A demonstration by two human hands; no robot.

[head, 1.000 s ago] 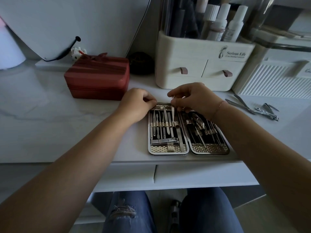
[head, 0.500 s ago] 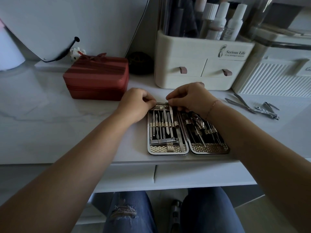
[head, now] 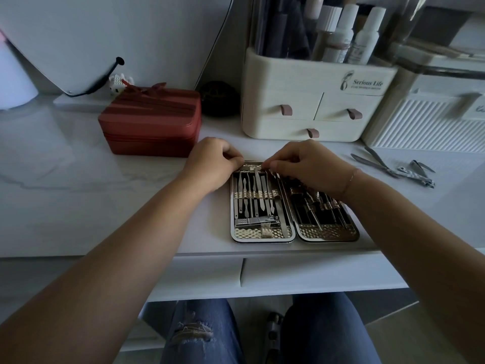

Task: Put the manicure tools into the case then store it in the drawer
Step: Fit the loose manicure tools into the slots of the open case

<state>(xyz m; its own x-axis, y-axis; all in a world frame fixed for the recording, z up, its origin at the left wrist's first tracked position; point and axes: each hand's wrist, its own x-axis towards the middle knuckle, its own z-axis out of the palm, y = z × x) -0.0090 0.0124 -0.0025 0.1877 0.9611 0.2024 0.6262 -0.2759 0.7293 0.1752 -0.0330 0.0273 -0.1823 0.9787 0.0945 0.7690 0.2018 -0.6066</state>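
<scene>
— Lower now, the right hand is resting its fingertips at the top edge of the case; a second ago it was lifting a thin tool above it.
— Is it holding anything?
— Its fingertips are pinching together over the heads of the manicure tools strapped in the left half; which one, I cannot tell. The left hand is curling round the case's top left corner.
— And the case?
— Lying open on the surface, near the front edge, above the closed drawer.
— Anything around?
— A scissor-like tool and a nail clipper are lying loose to the right, apart from the case. A red box is sitting just beyond the left hand, a cream organizer just behind both hands. The right wrist is covering part of the right half.
</scene>
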